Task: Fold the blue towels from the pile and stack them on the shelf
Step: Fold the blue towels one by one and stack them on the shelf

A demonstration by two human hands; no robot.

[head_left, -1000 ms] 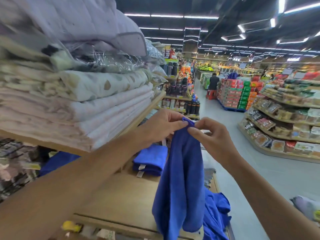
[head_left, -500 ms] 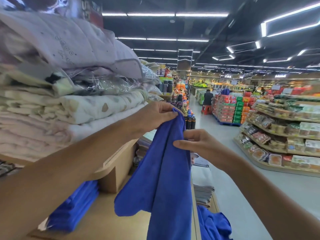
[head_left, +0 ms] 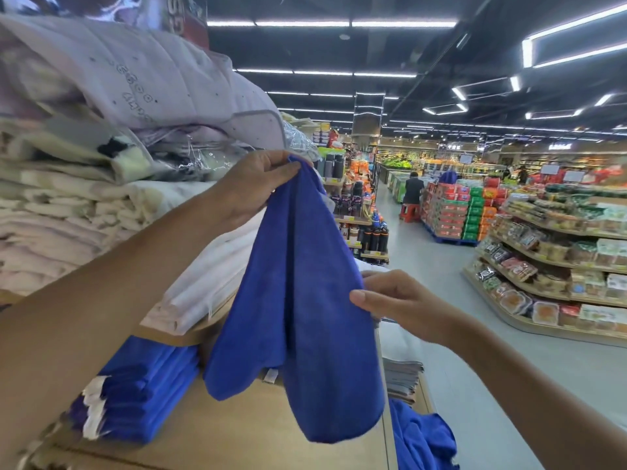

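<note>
Blue towel (head_left: 298, 300) hangs above the wooden shelf (head_left: 237, 435), hiding part of it. Left hand (head_left: 258, 184) pinches its top corner. Right hand (head_left: 400, 303), apart and lower, pinches its right edge. One folded blue stack (head_left: 146, 395) on shelf, left. Loose blue pile (head_left: 420, 435) lower right. Pale bedding (head_left: 101, 198) stacked above. One white tag (head_left: 270, 375) on towel hem, print unreadable.

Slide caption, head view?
Left hand pinches the top of a hanging blue cloth towel; right hand pinches its side edge.
</note>
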